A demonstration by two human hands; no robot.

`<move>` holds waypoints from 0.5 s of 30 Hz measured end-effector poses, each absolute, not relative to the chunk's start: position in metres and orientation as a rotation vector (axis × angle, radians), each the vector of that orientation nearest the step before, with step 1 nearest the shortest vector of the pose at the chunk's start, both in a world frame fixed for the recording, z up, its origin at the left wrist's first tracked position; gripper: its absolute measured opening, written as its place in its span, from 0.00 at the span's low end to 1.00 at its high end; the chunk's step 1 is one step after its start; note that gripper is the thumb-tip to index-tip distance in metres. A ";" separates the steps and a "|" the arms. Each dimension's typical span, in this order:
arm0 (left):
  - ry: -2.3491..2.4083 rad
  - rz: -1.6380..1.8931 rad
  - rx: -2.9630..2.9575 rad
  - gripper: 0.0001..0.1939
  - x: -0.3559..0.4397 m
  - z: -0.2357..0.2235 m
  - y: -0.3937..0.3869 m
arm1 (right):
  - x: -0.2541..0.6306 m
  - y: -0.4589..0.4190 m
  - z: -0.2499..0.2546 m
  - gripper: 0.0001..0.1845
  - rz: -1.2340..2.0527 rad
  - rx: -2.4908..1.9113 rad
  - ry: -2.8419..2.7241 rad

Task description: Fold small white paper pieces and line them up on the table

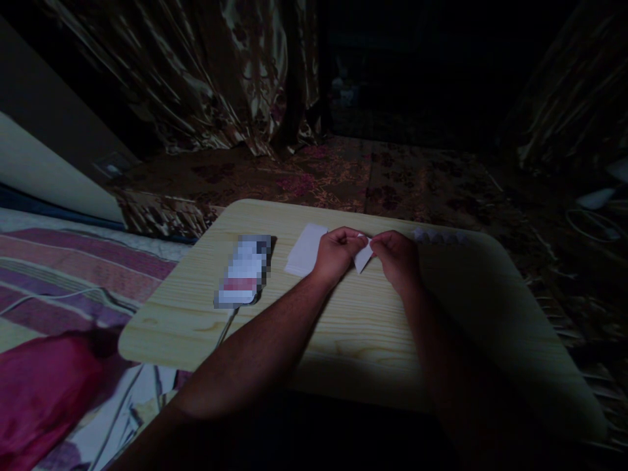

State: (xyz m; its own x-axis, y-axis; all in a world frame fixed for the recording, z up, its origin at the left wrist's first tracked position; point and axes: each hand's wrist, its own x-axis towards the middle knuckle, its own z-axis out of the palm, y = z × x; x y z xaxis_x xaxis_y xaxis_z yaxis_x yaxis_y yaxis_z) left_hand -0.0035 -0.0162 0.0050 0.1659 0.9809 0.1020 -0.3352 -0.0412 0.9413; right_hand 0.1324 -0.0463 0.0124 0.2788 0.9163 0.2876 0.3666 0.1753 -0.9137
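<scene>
Between my two hands is a small piece of white folded paper [362,258], its pointed corner hanging down over the table. My left hand [337,250] pinches its left side between thumb and fingers. From the other side my right hand [395,255] pinches the paper's upper right edge. A stack of white paper sheets [307,250] lies on the table just left of my left hand, which partly covers it. Beyond my right hand a row of several small pale folded pieces [439,237] sits near the table's far edge, dim in shadow.
The light wooden table [353,333] has rounded corners. A phone [245,269] with a blurred screen lies at its left, a cable [226,327] running from it towards me. Left is a striped bed cover [88,255] with a pink cloth [44,392]. Patterned curtains [235,72] hang behind.
</scene>
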 end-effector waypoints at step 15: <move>0.744 1.266 0.996 0.08 -0.006 0.005 -0.015 | 0.131 -0.047 0.010 0.09 0.591 -1.409 -1.314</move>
State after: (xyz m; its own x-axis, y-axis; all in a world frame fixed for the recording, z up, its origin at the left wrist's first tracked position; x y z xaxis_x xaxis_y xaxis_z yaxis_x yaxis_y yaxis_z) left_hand -0.0056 -0.0150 0.0046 0.1764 0.9818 0.0706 -0.4156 0.0093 0.9095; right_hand 0.1313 -0.0466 0.0100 0.2692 0.9165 0.2960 0.3870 0.1785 -0.9046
